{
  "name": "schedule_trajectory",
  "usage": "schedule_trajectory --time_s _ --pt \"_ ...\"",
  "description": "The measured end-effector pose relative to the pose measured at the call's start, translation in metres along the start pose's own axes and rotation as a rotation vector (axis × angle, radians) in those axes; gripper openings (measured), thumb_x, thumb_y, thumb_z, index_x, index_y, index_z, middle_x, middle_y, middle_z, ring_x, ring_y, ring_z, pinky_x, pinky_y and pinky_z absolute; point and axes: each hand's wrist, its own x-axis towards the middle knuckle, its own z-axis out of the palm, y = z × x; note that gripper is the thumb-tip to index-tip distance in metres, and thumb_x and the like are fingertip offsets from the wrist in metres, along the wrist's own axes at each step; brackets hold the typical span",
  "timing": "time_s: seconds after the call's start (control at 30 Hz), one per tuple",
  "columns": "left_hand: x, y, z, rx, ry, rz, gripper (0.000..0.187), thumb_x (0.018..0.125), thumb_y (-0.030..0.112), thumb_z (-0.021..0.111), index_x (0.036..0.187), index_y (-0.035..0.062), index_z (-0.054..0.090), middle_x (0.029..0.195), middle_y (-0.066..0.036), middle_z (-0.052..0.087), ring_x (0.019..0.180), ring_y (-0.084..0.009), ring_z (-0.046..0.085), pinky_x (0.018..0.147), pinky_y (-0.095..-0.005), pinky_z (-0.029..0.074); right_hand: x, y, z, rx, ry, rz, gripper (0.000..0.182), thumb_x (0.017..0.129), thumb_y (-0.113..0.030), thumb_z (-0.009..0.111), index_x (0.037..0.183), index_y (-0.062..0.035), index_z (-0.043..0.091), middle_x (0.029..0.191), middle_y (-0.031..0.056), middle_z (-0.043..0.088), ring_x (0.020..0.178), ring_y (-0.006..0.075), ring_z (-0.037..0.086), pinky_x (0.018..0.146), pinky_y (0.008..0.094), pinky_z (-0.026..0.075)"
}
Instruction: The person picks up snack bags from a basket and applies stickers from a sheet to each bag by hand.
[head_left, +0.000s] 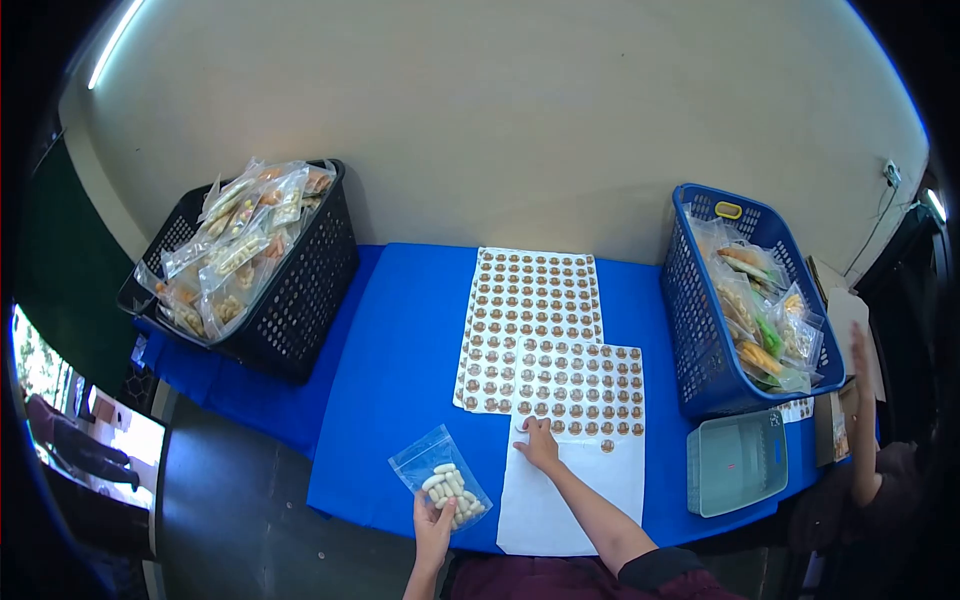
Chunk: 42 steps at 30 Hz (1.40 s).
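Head view: left hand pinches a clear zip bag of white pieces by its lower edge, at the near edge of the blue table. Right hand has fingertips pressed on the nearer sticker sheet, apparently peeling one sticker. Judged step: labelling; next needs a clean lift and placement on the bag. Black basket far-left corner, blue basket right edge, both holding bags.

Left hand gripping, right hand flat
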Motion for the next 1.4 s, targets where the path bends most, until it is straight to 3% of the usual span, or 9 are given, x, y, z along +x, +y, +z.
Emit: schedule_trajectory --time_s 0.13,0.23,0.37,0.5,0.63,0.73,0.9,1.13,1.4 --pt "0.015 0.011 -0.003 0.009 -0.076 -0.029 0.037 0.081 0.002 0.049 0.113 -0.0010 0.030 0.099 -0.014 0.052 0.088 -0.0161 0.054 0.074 -0.0255 0.045 0.034 0.060 0.047 0.445 -0.009 -0.080 0.025 0.068 -0.018 0.063 0.086 -0.0109 0.047 0.093 0.0072 0.048 0.084 0.0195 0.048 0.072 0.0350 0.040" --pt "0.029 0.022 -0.010 0.013 -0.125 -0.046 0.039 0.081 0.002 0.049 0.114 -0.0006 0.027 0.099 -0.014 0.052 0.088 -0.0162 0.054 0.074 -0.0257 0.045 0.003 0.010 -0.018 1.046 -0.261 0.396 0.007 0.075 -0.016 0.056 0.074 -0.0141 0.049 0.088 -0.0024 0.050 0.088 0.0107 0.045 0.076 0.0362 0.038" --pt "0.050 0.045 -0.025 0.042 -0.202 -0.060 0.042 0.081 0.002 0.048 0.116 0.0004 0.025 0.101 -0.015 0.052 0.090 -0.0165 0.053 0.074 -0.0265 0.046 -0.032 -0.040 -0.064 1.124 -0.322 0.266 0.004 0.079 -0.015 0.051 0.075 -0.0147 0.049 0.093 -0.0015 0.050 0.090 0.0112 0.045 0.079 0.0409 0.037" --pt "0.068 0.060 -0.035 0.041 -0.276 -0.067 0.041 0.082 0.006 0.048 0.118 0.0029 0.027 0.100 -0.013 0.053 0.088 -0.0167 0.054 0.072 -0.0261 0.045 -0.048 -0.074 -0.066 1.336 -0.254 0.162 0.003 0.081 -0.014 0.048 0.081 -0.0115 0.048 0.092 0.0044 0.053 0.088 0.0154 0.051 0.078 0.0346 0.041" --pt "0.081 0.081 -0.031 0.074 -0.397 -0.131 0.039 0.085 0.011 0.045 0.119 0.0026 0.027 0.098 -0.012 0.054 0.085 -0.0154 0.055 0.070 -0.0252 0.046 -0.082 -0.146 -0.096 1.411 -0.204 0.027 0.005 0.080 -0.012 0.050 0.080 -0.0072 0.050 0.089 0.0045 0.054 0.082 0.0133 0.052 0.075 0.0289 0.042" --pt "0.089 0.089 -0.023 0.137 -0.510 -0.132 0.032 0.087 0.016 0.041 0.115 0.0005 0.033 0.097 -0.011 0.054 0.084 -0.0131 0.055 0.068 -0.0235 0.046 -0.116 -0.194 -0.127 1.206 -0.231 -0.147 0.007 0.079 -0.009 0.052 0.085 -0.0057 0.051 0.087 0.0035 0.055 0.081 0.0104 0.051 0.073 0.0243 0.041" --pt "0.087 0.104 -0.007 0.197 -0.673 -0.035 0.030 0.088 0.021 0.042 0.107 -0.0016 0.039 0.087 -0.009 0.056 0.074 -0.0085 0.054 0.060 -0.0197 0.044 -0.138 -0.227 -0.136 0.717 0.114 -0.272 0.016 0.074 -0.008 0.058 0.087 0.0005 0.059 0.075 0.0027 0.058 0.068 0.0067 0.050 0.065 0.0208 0.041" --pt "0.078 0.124 -0.003 0.301 -0.778 0.098 0.033 0.088 0.024 0.040 0.107 -0.0025 0.041 0.085 -0.007 0.056 0.076 -0.0072 0.052 0.063 -0.0210 0.043 -0.150 -0.237 -0.132 0.705 0.266 -0.255 0.022 0.072 -0.009 0.062 0.091 -0.0019 0.056 0.071 0.0029 0.059 0.063 0.0050 0.047 0.058 0.0190 0.037" --pt "0.073 0.131 0.004 0.204 -0.816 -0.014 0.030 0.087 0.017 0.042 0.110 -0.0017 0.038 0.097 -0.010 0.053 0.088 -0.0110 0.051 0.072 -0.0233 0.043 -0.149 -0.237 -0.135 0.698 0.334 -0.277 0.025 0.069 -0.011 0.066 0.088 -0.0027 0.052 0.067 0.0018 0.059 0.058 0.0043 0.045 0.056 0.0181 0.035"
